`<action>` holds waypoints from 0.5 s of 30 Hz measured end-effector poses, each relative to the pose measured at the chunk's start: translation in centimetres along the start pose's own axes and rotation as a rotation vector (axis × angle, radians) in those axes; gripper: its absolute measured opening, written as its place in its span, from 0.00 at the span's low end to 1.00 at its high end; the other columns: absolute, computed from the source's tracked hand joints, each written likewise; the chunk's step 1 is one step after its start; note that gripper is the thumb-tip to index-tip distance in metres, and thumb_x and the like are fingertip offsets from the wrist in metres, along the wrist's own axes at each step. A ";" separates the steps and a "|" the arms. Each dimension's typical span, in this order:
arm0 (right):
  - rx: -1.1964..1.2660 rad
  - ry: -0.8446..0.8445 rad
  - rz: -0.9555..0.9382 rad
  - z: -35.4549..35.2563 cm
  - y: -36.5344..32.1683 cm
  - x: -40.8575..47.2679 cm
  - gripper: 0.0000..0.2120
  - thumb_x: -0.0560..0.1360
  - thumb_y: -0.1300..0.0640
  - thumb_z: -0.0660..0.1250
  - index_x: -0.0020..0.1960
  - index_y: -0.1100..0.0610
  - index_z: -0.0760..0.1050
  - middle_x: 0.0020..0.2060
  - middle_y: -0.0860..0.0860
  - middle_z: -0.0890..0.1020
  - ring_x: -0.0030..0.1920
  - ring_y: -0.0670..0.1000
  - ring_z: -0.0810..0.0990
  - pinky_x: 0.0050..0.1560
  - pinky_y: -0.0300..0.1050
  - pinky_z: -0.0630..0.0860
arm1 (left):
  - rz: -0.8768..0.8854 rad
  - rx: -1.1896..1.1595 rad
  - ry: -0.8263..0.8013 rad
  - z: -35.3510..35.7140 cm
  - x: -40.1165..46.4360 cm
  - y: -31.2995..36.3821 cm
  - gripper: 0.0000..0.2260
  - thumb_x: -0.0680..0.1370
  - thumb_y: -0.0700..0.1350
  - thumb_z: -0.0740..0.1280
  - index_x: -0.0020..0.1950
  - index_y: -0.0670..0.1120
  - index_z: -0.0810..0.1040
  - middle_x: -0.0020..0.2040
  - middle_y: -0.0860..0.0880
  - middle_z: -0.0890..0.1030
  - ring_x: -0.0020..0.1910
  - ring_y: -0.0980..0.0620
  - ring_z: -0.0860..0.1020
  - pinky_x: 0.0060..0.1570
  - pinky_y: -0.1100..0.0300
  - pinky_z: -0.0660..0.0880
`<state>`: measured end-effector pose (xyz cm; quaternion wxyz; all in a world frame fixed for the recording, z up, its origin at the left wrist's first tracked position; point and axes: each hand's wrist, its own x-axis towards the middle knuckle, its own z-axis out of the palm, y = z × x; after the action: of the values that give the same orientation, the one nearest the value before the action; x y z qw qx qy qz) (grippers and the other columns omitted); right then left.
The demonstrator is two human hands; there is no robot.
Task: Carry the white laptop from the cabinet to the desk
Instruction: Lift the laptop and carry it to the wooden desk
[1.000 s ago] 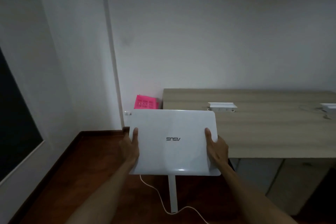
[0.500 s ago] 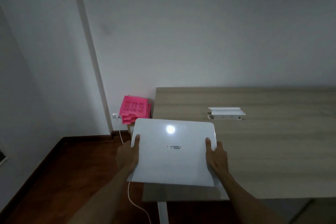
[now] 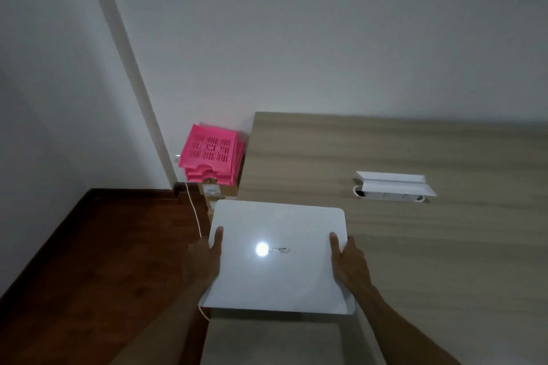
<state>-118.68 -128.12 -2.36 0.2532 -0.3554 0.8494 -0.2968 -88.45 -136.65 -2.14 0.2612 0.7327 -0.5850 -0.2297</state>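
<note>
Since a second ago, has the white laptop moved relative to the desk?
Yes. The white laptop has moved forward and right, now overlapping the desk corner's left edge rather than short of it.

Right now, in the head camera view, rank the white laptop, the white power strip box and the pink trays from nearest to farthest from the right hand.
1. white laptop: held in the right hand.
2. white power strip box: on the desk, ahead and right.
3. pink trays: floor stack, far left.

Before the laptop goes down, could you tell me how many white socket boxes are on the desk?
1: the white socket box lies on the desk, beyond the laptop to its right. More could lie outside the frame.
</note>
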 end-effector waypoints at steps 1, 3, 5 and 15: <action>-0.024 -0.007 0.025 0.5 0.0 0.8 0.40 0.75 0.28 0.48 0.68 0.60 0.69 0.59 0.61 0.81 0.57 0.63 0.81 0.59 0.58 0.77 | 0.001 0.012 -0.007 0.8 0.8 -0.1 0.32 0.78 0.66 0.50 0.37 0.41 0.79 0.34 0.45 0.81 0.31 0.51 0.78 0.39 0.54 0.77; -0.056 -0.017 0.069 1.8 0.5 2.9 0.42 0.74 0.27 0.47 0.67 0.61 0.70 0.58 0.61 0.81 0.56 0.63 0.81 0.58 0.59 0.78 | -0.002 0.030 -0.050 2.7 2.6 -0.4 0.28 0.80 0.64 0.52 0.46 0.43 0.79 0.41 0.44 0.83 0.38 0.48 0.79 0.47 0.52 0.76; -0.098 -0.008 0.099 2.6 0.9 4.6 0.41 0.74 0.27 0.46 0.64 0.61 0.72 0.56 0.61 0.82 0.54 0.63 0.81 0.57 0.58 0.78 | -0.007 0.032 -0.089 4.7 4.0 -0.8 0.28 0.79 0.66 0.50 0.53 0.46 0.80 0.45 0.44 0.83 0.44 0.45 0.81 0.52 0.49 0.77; -0.241 -0.016 0.121 4.4 2.1 10.0 0.35 0.78 0.33 0.47 0.63 0.61 0.73 0.54 0.61 0.82 0.53 0.62 0.81 0.54 0.54 0.78 | -0.039 0.190 -0.184 11.5 8.4 -1.4 0.35 0.78 0.67 0.45 0.65 0.44 0.76 0.58 0.41 0.82 0.59 0.39 0.79 0.67 0.43 0.69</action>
<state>-123.02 -135.87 -9.08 0.2327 -0.3336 0.8968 -0.1739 -93.04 -145.90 -12.10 0.1315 0.7412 -0.6111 -0.2446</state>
